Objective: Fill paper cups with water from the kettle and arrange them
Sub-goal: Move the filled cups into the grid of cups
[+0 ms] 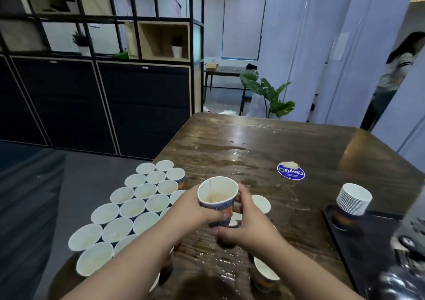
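Head view, cup cluster (128,210), cup stack (353,199), sticker (291,172)

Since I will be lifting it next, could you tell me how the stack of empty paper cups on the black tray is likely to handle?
The stack of paper cups is probably light, being thin nested paper. It stands tall and narrow on the black tray, so a sideways push could tip it. Gripped high, the top cups might slide off the rest.
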Action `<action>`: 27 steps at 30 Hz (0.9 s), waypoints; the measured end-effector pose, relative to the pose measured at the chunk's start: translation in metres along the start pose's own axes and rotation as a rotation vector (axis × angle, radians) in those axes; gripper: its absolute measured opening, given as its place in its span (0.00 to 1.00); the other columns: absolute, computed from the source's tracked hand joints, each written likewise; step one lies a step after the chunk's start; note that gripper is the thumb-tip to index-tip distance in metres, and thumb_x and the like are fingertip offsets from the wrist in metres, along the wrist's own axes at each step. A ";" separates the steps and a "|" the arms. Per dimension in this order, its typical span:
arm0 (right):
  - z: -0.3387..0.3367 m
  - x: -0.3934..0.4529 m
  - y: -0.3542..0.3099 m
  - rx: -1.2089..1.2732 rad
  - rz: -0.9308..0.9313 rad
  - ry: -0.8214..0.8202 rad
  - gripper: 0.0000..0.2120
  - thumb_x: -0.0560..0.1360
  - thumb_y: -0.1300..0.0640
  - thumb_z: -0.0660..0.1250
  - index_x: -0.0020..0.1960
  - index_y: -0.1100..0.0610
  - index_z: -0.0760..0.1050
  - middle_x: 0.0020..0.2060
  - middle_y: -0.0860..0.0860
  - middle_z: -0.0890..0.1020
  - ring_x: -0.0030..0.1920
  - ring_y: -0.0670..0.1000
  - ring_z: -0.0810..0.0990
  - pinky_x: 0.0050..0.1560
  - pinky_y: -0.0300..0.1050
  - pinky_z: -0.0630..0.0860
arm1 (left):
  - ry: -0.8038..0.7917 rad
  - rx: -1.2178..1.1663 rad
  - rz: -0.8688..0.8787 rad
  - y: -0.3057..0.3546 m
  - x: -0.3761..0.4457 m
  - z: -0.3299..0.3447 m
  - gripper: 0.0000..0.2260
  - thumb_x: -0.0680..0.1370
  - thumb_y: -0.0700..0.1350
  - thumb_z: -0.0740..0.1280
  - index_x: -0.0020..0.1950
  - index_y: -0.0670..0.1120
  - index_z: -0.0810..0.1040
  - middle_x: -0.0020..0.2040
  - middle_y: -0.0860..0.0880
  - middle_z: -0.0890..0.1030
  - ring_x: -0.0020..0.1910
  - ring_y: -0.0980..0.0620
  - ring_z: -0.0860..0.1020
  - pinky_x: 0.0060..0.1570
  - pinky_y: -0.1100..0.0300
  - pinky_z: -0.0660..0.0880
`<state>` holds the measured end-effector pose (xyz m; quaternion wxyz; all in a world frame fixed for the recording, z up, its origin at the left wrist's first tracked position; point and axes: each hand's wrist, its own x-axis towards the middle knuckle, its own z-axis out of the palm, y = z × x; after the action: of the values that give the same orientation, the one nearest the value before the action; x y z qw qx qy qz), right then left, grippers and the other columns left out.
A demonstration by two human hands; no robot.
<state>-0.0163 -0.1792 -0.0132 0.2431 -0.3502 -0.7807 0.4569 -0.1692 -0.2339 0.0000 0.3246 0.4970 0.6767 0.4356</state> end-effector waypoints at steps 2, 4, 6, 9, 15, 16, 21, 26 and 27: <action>0.016 0.018 -0.001 0.009 -0.009 0.086 0.40 0.62 0.55 0.78 0.56 0.25 0.57 0.53 0.32 0.76 0.55 0.30 0.74 0.51 0.31 0.75 | 0.005 -0.019 0.007 -0.004 0.009 -0.007 0.24 0.63 0.42 0.78 0.56 0.54 0.78 0.48 0.57 0.84 0.50 0.59 0.82 0.51 0.59 0.79; 0.030 0.038 -0.005 -0.028 -0.010 0.161 0.37 0.63 0.55 0.75 0.55 0.24 0.57 0.51 0.32 0.77 0.53 0.35 0.76 0.52 0.36 0.76 | 0.013 -0.022 0.004 -0.011 0.020 -0.018 0.25 0.61 0.46 0.78 0.56 0.55 0.78 0.49 0.59 0.84 0.51 0.61 0.81 0.52 0.59 0.78; 0.042 0.056 -0.009 -0.008 -0.005 0.205 0.32 0.64 0.54 0.74 0.54 0.27 0.60 0.49 0.33 0.77 0.52 0.39 0.77 0.50 0.37 0.74 | 0.004 -0.039 0.018 -0.014 0.031 -0.030 0.23 0.62 0.45 0.79 0.55 0.56 0.77 0.49 0.59 0.83 0.50 0.63 0.80 0.51 0.65 0.77; 0.053 0.082 -0.010 0.111 0.012 0.251 0.31 0.63 0.59 0.76 0.54 0.33 0.65 0.47 0.35 0.79 0.49 0.39 0.79 0.50 0.42 0.77 | -0.079 -0.082 -0.006 -0.018 0.050 -0.049 0.22 0.68 0.40 0.78 0.56 0.55 0.75 0.49 0.60 0.82 0.45 0.70 0.79 0.41 0.74 0.74; 0.069 0.156 0.022 0.263 0.120 0.304 0.28 0.63 0.69 0.76 0.55 0.49 0.69 0.49 0.47 0.80 0.46 0.45 0.79 0.44 0.45 0.80 | -0.060 0.008 -0.111 -0.052 0.100 -0.120 0.43 0.66 0.66 0.72 0.76 0.56 0.59 0.72 0.56 0.67 0.69 0.59 0.68 0.65 0.60 0.67; 0.072 0.167 0.029 0.238 0.136 0.316 0.28 0.65 0.69 0.75 0.56 0.50 0.68 0.49 0.47 0.79 0.45 0.44 0.78 0.42 0.40 0.79 | 0.012 0.012 -0.152 -0.059 0.108 -0.134 0.40 0.67 0.68 0.69 0.75 0.57 0.61 0.72 0.54 0.67 0.69 0.56 0.69 0.64 0.59 0.67; 0.087 0.214 0.071 0.142 0.292 0.304 0.28 0.64 0.65 0.77 0.57 0.53 0.66 0.46 0.51 0.78 0.42 0.48 0.77 0.37 0.44 0.79 | 0.227 0.071 -0.379 -0.121 0.145 -0.199 0.23 0.78 0.65 0.56 0.65 0.53 0.71 0.67 0.50 0.73 0.62 0.49 0.72 0.60 0.52 0.69; 0.108 0.246 0.098 0.075 0.409 0.317 0.29 0.62 0.60 0.79 0.55 0.54 0.65 0.48 0.51 0.77 0.48 0.52 0.77 0.46 0.46 0.74 | 0.196 0.083 -0.568 -0.159 0.177 -0.223 0.27 0.83 0.59 0.49 0.75 0.44 0.63 0.75 0.42 0.64 0.73 0.43 0.64 0.70 0.52 0.60; 0.112 0.251 0.104 0.089 0.420 0.310 0.30 0.62 0.61 0.80 0.55 0.55 0.65 0.48 0.52 0.78 0.48 0.53 0.77 0.46 0.46 0.75 | 0.199 0.055 -0.591 -0.169 0.181 -0.223 0.27 0.82 0.59 0.49 0.75 0.44 0.63 0.75 0.42 0.63 0.73 0.42 0.63 0.71 0.51 0.60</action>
<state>-0.2209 -0.0125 -0.1419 0.2748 -0.5591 -0.6237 0.4721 -0.4835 -0.1417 -0.0639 0.3556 0.2425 0.8318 0.3505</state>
